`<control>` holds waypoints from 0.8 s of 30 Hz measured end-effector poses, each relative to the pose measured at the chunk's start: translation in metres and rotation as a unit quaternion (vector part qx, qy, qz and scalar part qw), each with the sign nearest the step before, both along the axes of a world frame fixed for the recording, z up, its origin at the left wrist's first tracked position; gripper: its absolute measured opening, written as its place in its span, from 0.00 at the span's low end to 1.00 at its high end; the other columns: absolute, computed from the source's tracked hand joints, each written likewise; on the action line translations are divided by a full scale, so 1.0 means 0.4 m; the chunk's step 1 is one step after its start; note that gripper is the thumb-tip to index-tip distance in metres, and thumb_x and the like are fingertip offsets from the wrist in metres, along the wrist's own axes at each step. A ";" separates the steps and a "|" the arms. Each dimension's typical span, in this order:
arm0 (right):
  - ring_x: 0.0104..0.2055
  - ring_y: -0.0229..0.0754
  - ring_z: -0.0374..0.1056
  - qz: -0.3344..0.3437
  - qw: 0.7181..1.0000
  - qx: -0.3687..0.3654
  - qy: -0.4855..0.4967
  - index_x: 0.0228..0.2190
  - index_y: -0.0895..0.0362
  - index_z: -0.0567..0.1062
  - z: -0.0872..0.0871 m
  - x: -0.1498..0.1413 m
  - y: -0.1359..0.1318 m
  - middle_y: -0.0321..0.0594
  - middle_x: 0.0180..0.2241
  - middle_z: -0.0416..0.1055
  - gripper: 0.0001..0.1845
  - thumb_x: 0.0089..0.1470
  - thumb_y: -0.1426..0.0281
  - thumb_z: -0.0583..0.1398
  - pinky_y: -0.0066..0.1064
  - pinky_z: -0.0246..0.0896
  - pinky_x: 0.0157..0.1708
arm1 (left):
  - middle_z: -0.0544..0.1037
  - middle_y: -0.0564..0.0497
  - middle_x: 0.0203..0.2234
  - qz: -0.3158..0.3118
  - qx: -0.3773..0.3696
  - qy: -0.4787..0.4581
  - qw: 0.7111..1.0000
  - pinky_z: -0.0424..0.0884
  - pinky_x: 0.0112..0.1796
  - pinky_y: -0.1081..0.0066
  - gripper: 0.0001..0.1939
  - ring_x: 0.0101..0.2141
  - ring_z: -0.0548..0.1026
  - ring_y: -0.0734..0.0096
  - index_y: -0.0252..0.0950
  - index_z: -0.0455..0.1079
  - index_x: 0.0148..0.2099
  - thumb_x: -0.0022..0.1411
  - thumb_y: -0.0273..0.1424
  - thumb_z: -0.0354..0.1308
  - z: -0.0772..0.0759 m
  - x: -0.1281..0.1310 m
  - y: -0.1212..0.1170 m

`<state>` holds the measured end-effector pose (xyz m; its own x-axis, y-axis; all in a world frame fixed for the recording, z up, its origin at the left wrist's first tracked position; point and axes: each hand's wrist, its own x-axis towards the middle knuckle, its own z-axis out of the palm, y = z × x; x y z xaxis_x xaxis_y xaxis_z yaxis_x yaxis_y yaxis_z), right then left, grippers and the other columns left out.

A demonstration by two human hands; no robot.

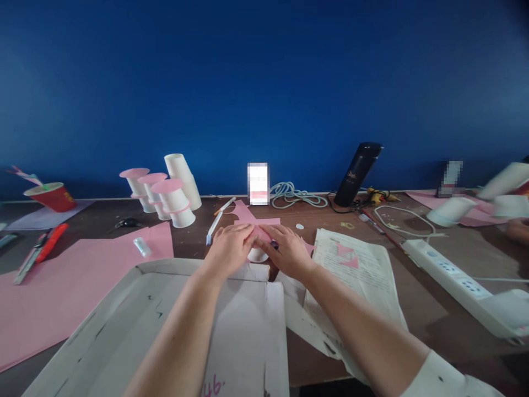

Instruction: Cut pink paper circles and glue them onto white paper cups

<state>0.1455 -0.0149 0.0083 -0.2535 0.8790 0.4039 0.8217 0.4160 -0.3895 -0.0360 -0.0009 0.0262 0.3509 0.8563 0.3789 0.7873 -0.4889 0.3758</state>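
In the middle of the table, my left hand (231, 247) and my right hand (288, 251) meet over a white paper cup (258, 255). Pink paper (260, 232) lies on top of the cup, and the fingers and thumbs of both hands close on it from either side. Part of the cup and paper is hidden behind my fingers. Pink paper scraps (243, 212) lie just beyond. To the left stand several white paper cups (177, 207) joined end to end, with pink discs (167, 186) on top.
Stacked white cups (182, 176), a lit phone (258, 184), a coiled cable (295, 196) and a black bottle (357, 175) line the wall. A utility knife (31, 259) lies on pink sheets (95, 275). Right are a printed sheet (372, 270), a power strip (454, 284) and another person's hand (518, 230).
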 end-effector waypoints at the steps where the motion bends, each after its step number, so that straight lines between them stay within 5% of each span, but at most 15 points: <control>1: 0.52 0.52 0.67 0.000 1.000 -0.001 0.002 0.55 0.48 0.69 0.000 0.000 0.000 0.44 0.51 0.72 0.26 0.61 0.50 0.51 0.44 0.61 0.47 | 0.79 0.46 0.47 0.000 0.002 0.001 1.000 0.67 0.52 0.57 0.16 0.51 0.73 0.56 0.42 0.74 0.49 0.67 0.36 0.48 0.000 0.000 0.000; 24: 0.53 0.51 0.66 0.018 0.999 -0.009 0.031 0.55 0.50 0.69 -0.004 0.001 0.004 0.45 0.51 0.72 0.25 0.61 0.52 0.53 0.44 0.60 0.52 | 0.79 0.47 0.44 -0.020 0.005 0.001 1.000 0.69 0.47 0.60 0.15 0.45 0.75 0.61 0.40 0.73 0.47 0.68 0.35 0.46 0.013 0.001 -0.012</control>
<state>0.1458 -0.0132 0.0066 -0.2611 0.8771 0.4031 0.7803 0.4376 -0.4467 -0.0355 -0.0057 0.0315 0.3860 0.8379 0.3859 0.7678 -0.5237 0.3691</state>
